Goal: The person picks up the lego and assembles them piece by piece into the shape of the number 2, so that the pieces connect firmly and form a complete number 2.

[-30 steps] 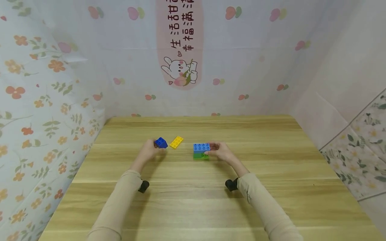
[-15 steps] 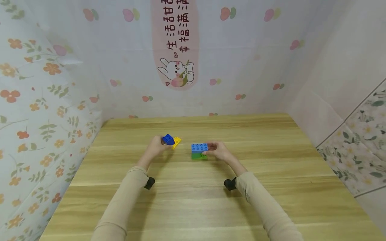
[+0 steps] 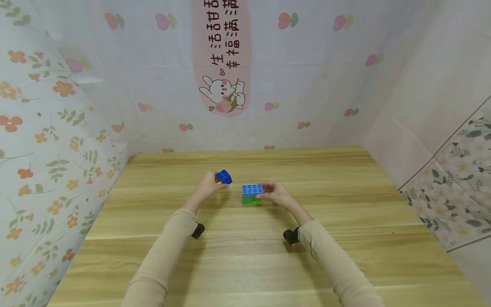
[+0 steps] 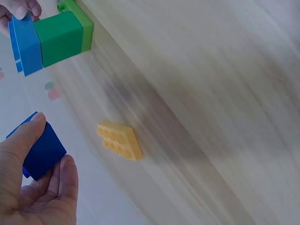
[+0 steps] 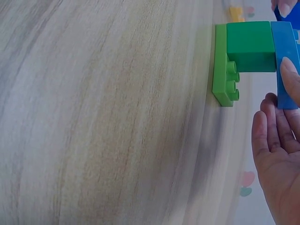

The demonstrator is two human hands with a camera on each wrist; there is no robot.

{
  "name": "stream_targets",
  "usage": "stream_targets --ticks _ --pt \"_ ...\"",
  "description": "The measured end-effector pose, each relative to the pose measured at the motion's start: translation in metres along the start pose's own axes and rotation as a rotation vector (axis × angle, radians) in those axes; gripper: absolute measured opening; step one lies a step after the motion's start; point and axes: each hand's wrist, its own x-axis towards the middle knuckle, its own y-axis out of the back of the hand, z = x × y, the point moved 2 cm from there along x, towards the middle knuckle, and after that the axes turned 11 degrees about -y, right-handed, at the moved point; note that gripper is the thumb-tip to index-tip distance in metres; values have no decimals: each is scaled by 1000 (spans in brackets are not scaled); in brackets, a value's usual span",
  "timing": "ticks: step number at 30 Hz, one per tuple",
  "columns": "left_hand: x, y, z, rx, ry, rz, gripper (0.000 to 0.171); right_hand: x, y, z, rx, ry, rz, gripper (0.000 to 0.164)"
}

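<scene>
My left hand pinches a dark blue toy brick between thumb and fingers, raised over the table. Below it a thin yellow brick lies studs up, mostly hidden by the hand in the head view. To the right stands a small stack: a light green plate at the bottom, a darker green brick on one end of it, and a light blue brick on top. My right hand grips the light blue brick's overhanging end, thumb on the near side. Several studs of the light green plate show uncovered beneath the overhang.
The wooden table extends around both hands, its far edge close to a patterned cloth backdrop. A floral cloth hangs on the left. A black wrist camera sits at the left wrist, another black camera at the right.
My left hand has carried the dark blue brick rightward, over the yellow brick and closer to the stack. My right hand keeps its grip on the stack. The head view has shifted slightly.
</scene>
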Motion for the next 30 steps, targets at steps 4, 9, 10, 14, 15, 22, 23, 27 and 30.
stream_targets --ticks 4,9,10,14,15,22,23,27,30 --pt "4 -3 9 9 -23 -14 56 1 -1 0 2 8 -2 52" --pt "8 -7 20 -2 -49 -37 52 0 -2 -1 14 14 -6 51" --pt "9 -8 22 -8 -53 -41 52 0 -3 -1 17 13 -7 50" --pt "12 -13 27 -12 -58 -43 49 0 -2 -1 21 13 -7 49" --pt "13 -14 28 -13 -56 -43 49 0 -2 -1 19 15 -7 49" --pt "17 -19 34 -29 -74 -43 45 0 -2 -1 20 25 -14 50" --pt "18 -19 35 -28 -73 -44 45 -1 -2 -1 22 24 -16 50" --pt "20 -21 41 -10 -75 -50 47 -1 -2 -2 21 28 -14 49" --pt "21 -23 45 13 -81 -53 49 -1 -2 -2 23 29 -15 48"
